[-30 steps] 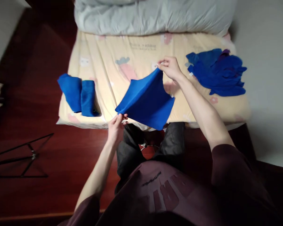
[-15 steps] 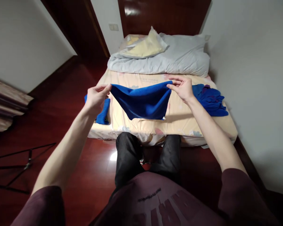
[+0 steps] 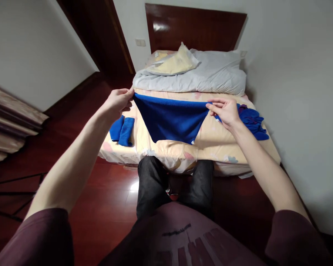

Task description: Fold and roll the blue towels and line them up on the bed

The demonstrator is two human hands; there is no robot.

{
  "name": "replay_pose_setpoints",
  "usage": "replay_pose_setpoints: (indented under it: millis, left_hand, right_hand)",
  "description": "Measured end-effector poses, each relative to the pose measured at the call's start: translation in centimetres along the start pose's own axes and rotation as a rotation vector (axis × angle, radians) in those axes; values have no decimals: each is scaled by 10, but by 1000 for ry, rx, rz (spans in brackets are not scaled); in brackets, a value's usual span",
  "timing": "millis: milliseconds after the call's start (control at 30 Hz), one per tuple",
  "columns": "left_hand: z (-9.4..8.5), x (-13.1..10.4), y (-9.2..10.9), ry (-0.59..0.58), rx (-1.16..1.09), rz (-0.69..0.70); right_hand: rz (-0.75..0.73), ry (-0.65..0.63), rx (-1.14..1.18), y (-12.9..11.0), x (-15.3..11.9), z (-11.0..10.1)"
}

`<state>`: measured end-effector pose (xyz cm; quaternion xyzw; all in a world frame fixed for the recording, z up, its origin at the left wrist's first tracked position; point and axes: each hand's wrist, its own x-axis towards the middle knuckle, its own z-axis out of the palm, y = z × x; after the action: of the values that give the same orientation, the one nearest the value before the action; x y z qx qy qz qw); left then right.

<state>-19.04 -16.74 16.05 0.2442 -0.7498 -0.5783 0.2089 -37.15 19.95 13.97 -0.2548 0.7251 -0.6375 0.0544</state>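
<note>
Between my two hands a blue towel (image 3: 172,120) is stretched above the bed, its top edge nearly straight and its lower edge hanging narrower. My left hand (image 3: 120,100) pinches the upper left corner between thumb and fingers. At the upper right corner my right hand (image 3: 224,111) has the same kind of pinch. A small white tag shows at the towel's lower right corner. Below my left hand lie rolled or folded blue towels (image 3: 127,132) on the sheet. Beyond my right wrist is a crumpled pile of blue cloths (image 3: 252,123) with some purple in it.
The bed (image 3: 216,149) has a pale patterned sheet. A grey quilt (image 3: 219,70) and a yellow pillow (image 3: 177,63) in a clear-looking cover lie by the dark headboard (image 3: 197,29). Left are a curtain (image 3: 13,125) and black stand legs (image 3: 13,193). A wall bounds the right side.
My hands have moved apart, pulling the towel's sagging top edge nearly straight. The left hand has risen a little. The view has tilted up, showing more of the headboard.
</note>
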Motion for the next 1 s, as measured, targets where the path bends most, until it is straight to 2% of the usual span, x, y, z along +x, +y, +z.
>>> replay_pose_setpoints:
  millis: [167,367,433,533,667,800,900,1000]
  left_hand:
    - [6,-27,3,-85,-2,-121]
    - [9,-62,5,-206,-32,-267]
    - [10,-66,5,-240,-24,-291]
    - [13,-59,0,-268,-5,-294]
    - [28,-32,-20,-282,-9,-304]
    - [51,8,-39,-263,-25,-331]
    - [65,43,-42,-213,-41,-267]
    - [71,73,-33,-161,-62,-114]
  right_hand:
    - [173,19,50,-13,-43,-18]
    - [342,61,88,-24,-96,-49]
    - [388,73,82,-27,-107,-59]
    - [456,89,83,-27,-109,-66]
    - [530,125,101,-12,-87,-58]
    - [568,147,132,18,-40,-34]
    - [506,213,190,37,6,-13]
    - [373,301,204,47,49,2]
